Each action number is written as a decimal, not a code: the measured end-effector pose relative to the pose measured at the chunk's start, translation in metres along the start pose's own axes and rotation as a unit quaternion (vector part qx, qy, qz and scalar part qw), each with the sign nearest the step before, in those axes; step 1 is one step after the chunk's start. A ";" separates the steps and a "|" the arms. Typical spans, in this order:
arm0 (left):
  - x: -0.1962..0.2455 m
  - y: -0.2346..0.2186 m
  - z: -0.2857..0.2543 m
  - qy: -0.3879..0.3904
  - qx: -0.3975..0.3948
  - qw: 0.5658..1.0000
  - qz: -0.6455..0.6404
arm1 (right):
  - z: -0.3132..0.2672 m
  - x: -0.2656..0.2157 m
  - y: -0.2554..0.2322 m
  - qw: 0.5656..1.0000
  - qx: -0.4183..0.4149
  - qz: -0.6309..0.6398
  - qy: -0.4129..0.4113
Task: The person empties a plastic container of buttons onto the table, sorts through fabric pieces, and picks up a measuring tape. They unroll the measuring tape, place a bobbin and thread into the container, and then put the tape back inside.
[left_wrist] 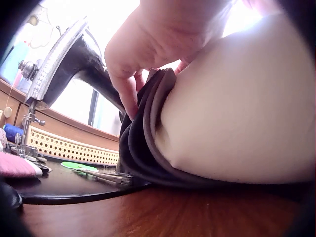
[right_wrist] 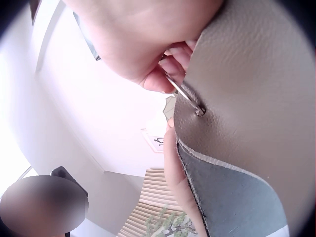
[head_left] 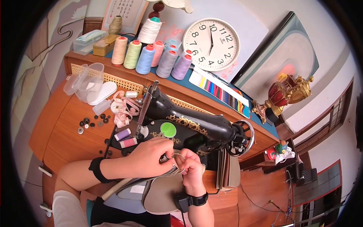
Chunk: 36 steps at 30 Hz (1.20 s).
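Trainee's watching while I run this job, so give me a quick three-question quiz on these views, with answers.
1. In the right wrist view, what passes through the swatch?
2. True or false: the right hand grips the handwheel.
3. The green disc lies on: A, the clock; B, the machine bed; C, the tape measure.

Key: 1. A metal ring. 2. False; the right hand pinches the ring. 3. B.
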<state>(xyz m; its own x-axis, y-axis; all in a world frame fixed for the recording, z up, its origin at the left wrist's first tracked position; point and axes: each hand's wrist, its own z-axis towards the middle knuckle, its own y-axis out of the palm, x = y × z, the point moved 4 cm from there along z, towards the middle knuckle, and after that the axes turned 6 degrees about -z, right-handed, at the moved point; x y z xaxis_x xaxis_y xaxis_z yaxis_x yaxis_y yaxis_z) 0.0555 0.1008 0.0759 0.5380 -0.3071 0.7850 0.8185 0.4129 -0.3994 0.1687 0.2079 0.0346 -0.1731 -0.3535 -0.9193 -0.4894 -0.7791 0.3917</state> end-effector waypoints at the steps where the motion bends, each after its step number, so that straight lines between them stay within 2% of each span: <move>1: 0.002 0.000 0.000 -0.019 0.007 1.000 0.006 | 0.001 0.000 0.001 1.000 0.000 0.002 0.001; 3: 0.002 0.001 -0.001 -0.041 0.012 0.999 0.013 | 0.000 -0.002 0.003 1.000 -0.005 -0.008 -0.009; 5: 0.003 0.001 -0.001 0.001 0.039 0.999 0.017 | -0.001 -0.002 0.003 1.000 -0.005 -0.017 -0.006; 8: -0.002 0.004 -0.002 0.012 0.011 0.998 0.064 | -0.002 -0.003 0.004 0.999 -0.009 -0.031 -0.002; 10: -0.005 0.005 -0.003 0.018 0.022 0.998 0.060 | -0.005 -0.007 0.010 0.999 -0.013 -0.035 0.002; 12: -0.008 0.005 -0.004 0.023 0.035 0.997 0.061 | -0.010 -0.016 0.022 0.989 0.023 -0.144 -0.009; 13: -0.010 0.005 -0.003 0.020 0.031 0.998 0.052 | -0.010 -0.013 0.022 0.990 0.020 -0.142 -0.008; 15: -0.011 0.005 -0.003 0.015 0.025 0.999 0.044 | -0.011 -0.008 0.023 0.968 0.013 -0.246 -0.043; 19: -0.009 0.005 -0.002 0.000 0.022 0.999 0.035 | -0.013 -0.001 0.024 0.973 0.014 -0.221 -0.062; 21: -0.010 0.005 -0.002 0.000 0.024 0.999 0.037 | -0.013 0.001 0.027 0.975 0.047 -0.183 -0.116; 28: -0.010 0.007 -0.002 -0.010 0.010 0.999 0.031 | -0.013 0.010 0.026 0.974 0.052 -0.147 -0.162; 30: -0.012 0.005 0.000 -0.010 0.011 1.000 0.028 | -0.016 0.005 0.029 0.956 0.121 -0.188 -0.189; 31: -0.021 0.002 0.003 -0.058 0.027 0.998 -0.004 | -0.015 0.003 0.031 0.956 0.121 -0.188 -0.188; 32: -0.027 0.000 0.003 -0.107 0.046 0.992 -0.036 | -0.016 -0.002 0.031 0.953 0.129 -0.156 -0.226; 33: -0.023 0.001 0.002 -0.069 0.051 0.996 -0.021 | -0.015 -0.008 0.031 0.946 0.137 -0.121 -0.266; 36: -0.017 0.002 0.006 -0.037 0.035 0.999 0.012 | -0.014 -0.015 0.029 0.943 0.121 -0.163 -0.263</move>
<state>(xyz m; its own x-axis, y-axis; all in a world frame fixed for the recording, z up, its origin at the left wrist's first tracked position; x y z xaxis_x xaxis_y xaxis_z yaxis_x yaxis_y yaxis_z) 0.0467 0.1117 0.0645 0.5393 -0.2337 0.8091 0.7881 0.4785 -0.3871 0.1696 0.1837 0.0605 -0.3495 0.2396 -0.9058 -0.7594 -0.6387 0.1241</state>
